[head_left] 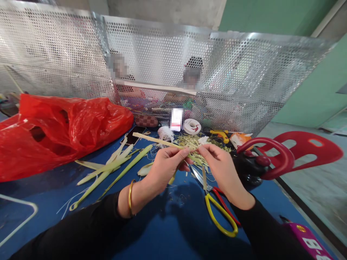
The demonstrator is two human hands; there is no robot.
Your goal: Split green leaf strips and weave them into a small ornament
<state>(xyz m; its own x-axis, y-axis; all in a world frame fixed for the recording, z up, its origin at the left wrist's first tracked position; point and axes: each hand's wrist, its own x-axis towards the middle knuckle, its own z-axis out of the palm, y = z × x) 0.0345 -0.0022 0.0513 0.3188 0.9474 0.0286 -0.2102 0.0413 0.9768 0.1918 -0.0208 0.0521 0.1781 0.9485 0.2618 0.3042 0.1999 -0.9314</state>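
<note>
Both hands meet over the middle of the blue table [151,231]. My left hand [166,166] pinches a long, pale yellow-green leaf strip [154,139], whose free end points up and to the left. My right hand [222,169] has thumb and forefinger pressed together at the strip's other end, close to the left fingertips. The exact grip point there is partly hidden. Below my right hand lie scissors [221,216] with yellow and red handles, blades pointing away. Several long green-white leaves [108,168] rest to the left of my left hand.
A red plastic bag [67,130] fills the left. Behind my hands are leaf scraps [217,144], a white spool [192,126], a lit phone [176,120] and a yellow-handled tool [221,135]. A dark red chair-like object [306,151] stands right. People sit behind a perforated metal screen [157,54].
</note>
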